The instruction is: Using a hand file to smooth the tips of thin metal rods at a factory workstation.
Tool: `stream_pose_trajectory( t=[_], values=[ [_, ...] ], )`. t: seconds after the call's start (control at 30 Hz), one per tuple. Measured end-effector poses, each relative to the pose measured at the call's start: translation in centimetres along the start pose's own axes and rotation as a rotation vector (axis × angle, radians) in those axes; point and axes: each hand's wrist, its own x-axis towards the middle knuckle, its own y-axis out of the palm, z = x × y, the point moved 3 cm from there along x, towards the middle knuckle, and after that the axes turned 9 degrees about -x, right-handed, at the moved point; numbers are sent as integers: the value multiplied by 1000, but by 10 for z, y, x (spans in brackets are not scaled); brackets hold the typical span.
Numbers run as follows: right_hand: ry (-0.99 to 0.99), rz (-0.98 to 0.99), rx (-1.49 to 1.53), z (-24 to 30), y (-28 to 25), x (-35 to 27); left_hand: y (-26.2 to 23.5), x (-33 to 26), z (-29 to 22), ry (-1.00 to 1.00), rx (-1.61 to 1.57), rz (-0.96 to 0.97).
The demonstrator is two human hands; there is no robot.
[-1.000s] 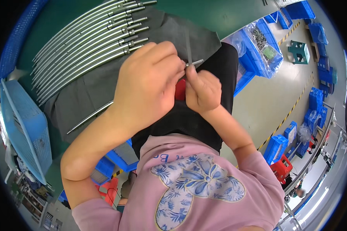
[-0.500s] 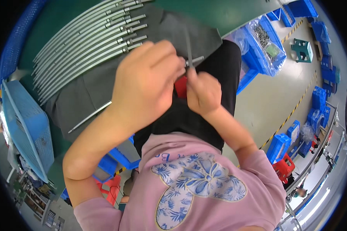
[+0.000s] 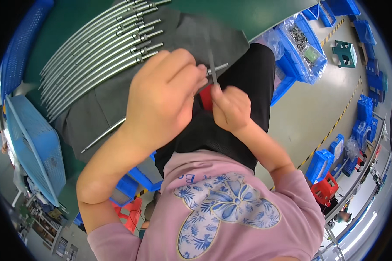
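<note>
My left hand (image 3: pixel 161 95) is closed around a slim silver metal rod (image 3: pixel 101 135). One end of the rod lies over the grey cloth (image 3: pixel 89 104); the other (image 3: pixel 221 67) pokes out past my fingers. My right hand (image 3: pixel 232 108) grips a thin, flat grey strip, which looks like a file (image 3: pixel 212 65). It points away from me and crosses the rod's end, its tip blurred. Something red (image 3: pixel 206 97) shows between my hands, partly hidden. Farther left, several similar rods (image 3: pixel 96 56) with small collars lie side by side on the cloth and green table (image 3: pixel 196 6).
A blue perforated basket (image 3: pixel 35 143) stands at the table's left. On the right are a blue bin (image 3: pixel 307 52) of small metal parts in clear plastic, a green stool (image 3: pixel 345 54), a red stool (image 3: pixel 324 189) and several blue crates (image 3: pixel 320 165) along a striped floor line.
The whole view has shifted slightly. My right hand and the file sit a little lower against the rod's end; both hands keep their hold.
</note>
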Motion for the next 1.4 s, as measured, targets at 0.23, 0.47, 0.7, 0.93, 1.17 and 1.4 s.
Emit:
stream_pose_trajectory(
  t=[0.23,0.47,0.7,0.93,1.17,1.4],
  values=[
    [32,51,-120,0,-42,-48,0,-3,-1,-104,-7,-58],
    [166,35,-42,17,-42,-16,-1,-1,0,-22,44,-87],
    [186,135,43,22,-49,7,-2,-1,1,-92,-14,-84],
    [206,151,66,25,-50,18,-2,-2,0,-127,-29,-90],
    [207,286,19,26,-52,26,-1,-1,1,-106,-39,-114],
    [234,290,-55,20,-43,61,-1,2,4,-101,-89,-104]
  ],
)
